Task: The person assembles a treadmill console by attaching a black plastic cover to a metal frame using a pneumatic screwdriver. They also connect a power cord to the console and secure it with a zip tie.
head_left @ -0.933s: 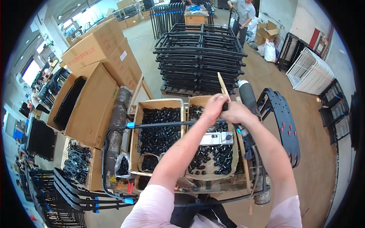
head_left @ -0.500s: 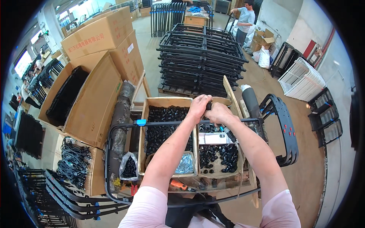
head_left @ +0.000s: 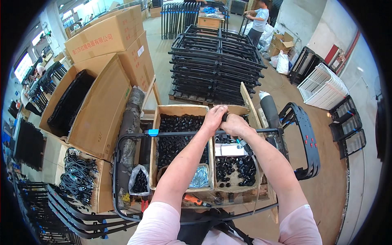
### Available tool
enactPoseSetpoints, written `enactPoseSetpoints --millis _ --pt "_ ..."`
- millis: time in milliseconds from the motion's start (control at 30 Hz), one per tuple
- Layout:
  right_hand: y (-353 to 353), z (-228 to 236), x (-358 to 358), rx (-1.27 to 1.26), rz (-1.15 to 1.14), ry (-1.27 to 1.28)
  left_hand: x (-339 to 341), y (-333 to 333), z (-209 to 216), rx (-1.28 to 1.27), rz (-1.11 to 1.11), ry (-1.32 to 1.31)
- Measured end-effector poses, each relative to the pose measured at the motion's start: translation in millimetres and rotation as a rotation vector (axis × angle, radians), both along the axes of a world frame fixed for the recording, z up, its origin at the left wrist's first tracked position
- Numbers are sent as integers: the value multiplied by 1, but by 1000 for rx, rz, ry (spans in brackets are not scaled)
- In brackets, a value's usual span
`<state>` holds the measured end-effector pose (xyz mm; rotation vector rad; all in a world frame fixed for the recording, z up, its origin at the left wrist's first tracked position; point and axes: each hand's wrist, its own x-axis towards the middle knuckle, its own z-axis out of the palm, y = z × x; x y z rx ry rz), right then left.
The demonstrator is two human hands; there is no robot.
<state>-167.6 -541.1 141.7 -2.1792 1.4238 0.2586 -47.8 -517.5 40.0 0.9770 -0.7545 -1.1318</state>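
My hands meet above the far rail of a black metal tube frame (head_left: 179,133), which lies across the wooden parts box. Curled fingers of my left hand (head_left: 214,118) close on something at the rail, mostly hidden. Beside it my right hand (head_left: 237,125) is wrapped round a black air tool (head_left: 224,117); only a bit shows between the hands. A teal fitting and hose connector (head_left: 246,146) come out beneath the right hand. Below the rail, the box (head_left: 181,109) holds many small black caps (head_left: 175,145), silvery screws (head_left: 199,177) and a white phone-like slab (head_left: 232,150).
An orange-handled tool (head_left: 193,199) lies near the box's front edge. Left of it stand a bag of black parts (head_left: 140,183), a carton of cables (head_left: 79,175) and tall cartons (head_left: 102,41). Stacked black frames (head_left: 216,61) rise ahead; a co-worker (head_left: 258,22) stands beyond.
Both hands stay at the far rail, slightly lower in the picture, with the grip little changed. The view has shifted a little. The co-worker in the back has shifted slightly left.
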Motion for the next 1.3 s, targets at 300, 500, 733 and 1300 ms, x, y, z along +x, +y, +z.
enactPoseSetpoints --millis 300,500,733,1300 --pt "-12 -14 4 102 70 -43 3 0 -13 9 26 -11" --pt "-41 -51 -3 258 -35 -178 -6 1 -13 16 31 13" --pt "-29 -32 9 216 -49 -146 7 3 -15 2 -20 16" --pt "46 55 -23 -97 -7 10 -14 47 52 -129 -206 49"
